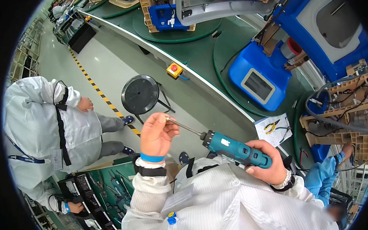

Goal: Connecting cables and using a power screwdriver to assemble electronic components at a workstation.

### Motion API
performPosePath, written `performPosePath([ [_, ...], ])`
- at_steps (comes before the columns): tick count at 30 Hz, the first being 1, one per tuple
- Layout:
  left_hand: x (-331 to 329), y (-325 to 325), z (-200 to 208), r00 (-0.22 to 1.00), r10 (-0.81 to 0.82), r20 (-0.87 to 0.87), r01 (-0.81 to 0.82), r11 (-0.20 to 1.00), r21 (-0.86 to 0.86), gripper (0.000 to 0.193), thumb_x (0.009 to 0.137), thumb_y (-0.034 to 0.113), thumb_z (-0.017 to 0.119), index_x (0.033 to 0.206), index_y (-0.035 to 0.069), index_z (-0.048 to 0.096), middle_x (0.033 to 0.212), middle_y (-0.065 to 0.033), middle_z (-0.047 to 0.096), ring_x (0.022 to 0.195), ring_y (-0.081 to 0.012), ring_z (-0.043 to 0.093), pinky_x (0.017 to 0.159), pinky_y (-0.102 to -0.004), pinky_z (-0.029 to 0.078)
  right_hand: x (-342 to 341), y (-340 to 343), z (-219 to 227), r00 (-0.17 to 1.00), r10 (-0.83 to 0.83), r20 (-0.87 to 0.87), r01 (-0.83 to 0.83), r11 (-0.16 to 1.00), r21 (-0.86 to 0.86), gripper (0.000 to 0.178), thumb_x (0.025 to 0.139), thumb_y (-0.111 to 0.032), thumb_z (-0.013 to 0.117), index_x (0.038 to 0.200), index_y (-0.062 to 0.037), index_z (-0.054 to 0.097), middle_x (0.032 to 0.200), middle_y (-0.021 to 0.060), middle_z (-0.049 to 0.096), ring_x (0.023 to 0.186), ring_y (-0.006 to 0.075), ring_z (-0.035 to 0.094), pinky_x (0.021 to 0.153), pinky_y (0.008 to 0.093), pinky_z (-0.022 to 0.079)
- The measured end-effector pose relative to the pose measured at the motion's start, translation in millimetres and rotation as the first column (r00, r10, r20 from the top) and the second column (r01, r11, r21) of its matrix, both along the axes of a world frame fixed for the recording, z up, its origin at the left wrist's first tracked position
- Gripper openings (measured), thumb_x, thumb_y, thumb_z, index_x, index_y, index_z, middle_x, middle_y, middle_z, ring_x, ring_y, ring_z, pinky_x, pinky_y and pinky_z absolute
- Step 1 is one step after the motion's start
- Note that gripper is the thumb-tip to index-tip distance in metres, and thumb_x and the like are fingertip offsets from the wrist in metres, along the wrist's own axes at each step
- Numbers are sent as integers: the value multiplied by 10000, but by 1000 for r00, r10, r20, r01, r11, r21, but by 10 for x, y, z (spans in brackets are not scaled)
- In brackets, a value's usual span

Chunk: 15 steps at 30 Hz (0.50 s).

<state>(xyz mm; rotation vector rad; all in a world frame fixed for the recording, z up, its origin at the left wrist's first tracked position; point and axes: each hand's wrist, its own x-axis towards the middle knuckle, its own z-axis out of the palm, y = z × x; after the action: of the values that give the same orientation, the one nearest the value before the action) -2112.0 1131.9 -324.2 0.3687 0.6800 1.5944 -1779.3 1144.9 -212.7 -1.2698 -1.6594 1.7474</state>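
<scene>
My right hand (270, 160) is wrapped round the rear of a teal and black cordless screwdriver (228, 146). Its long, thin metal bit (186, 127) points up and left, away from my body. At the bit's far end, the thumb and fingertips of my left hand (155, 134) pinch together on the tip. Whether a small screw sits there between the fingers is too fine to tell. The tool is held in the air in front of my white coat, lying at a slant between both hands.
A green bench (197, 48) with a raised edge runs diagonally ahead, bearing a blue machine (258, 77), yellow pliers (270, 127) and paper. A black stool (140, 94) stands on the floor. One co-worker (49, 125) is at left near a tool tray (91, 201); blue-clothed limbs show at right.
</scene>
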Motion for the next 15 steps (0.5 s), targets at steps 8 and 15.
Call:
performPosePath([
  [8, -467, -578, 252, 984, 36, -177, -36, 999, 2, 116, 971, 161, 622, 1004, 50, 615, 908, -105, 677, 775, -215, 691, 690, -366, 591, -410, -202, 101, 983, 184, 1, -181, 965, 192, 629, 731, -226, 840, 1245, 11, 567, 1184, 117, 612, 1081, 194, 585, 950, 341, 461],
  [15, -426, -759, 484, 997, 72, 39, -75, 992, 105, 161, 1024, 189, 542, 1059, 39, 586, 999, -105, 661, 810, -180, 695, 726, -347, 593, -497, -426, -126, 981, 73, -179, -45, 987, 157, 655, 802, -343, 800, 1276, -9, 495, 866, 93, 626, 658, 184, 627, 605, 315, 528],
])
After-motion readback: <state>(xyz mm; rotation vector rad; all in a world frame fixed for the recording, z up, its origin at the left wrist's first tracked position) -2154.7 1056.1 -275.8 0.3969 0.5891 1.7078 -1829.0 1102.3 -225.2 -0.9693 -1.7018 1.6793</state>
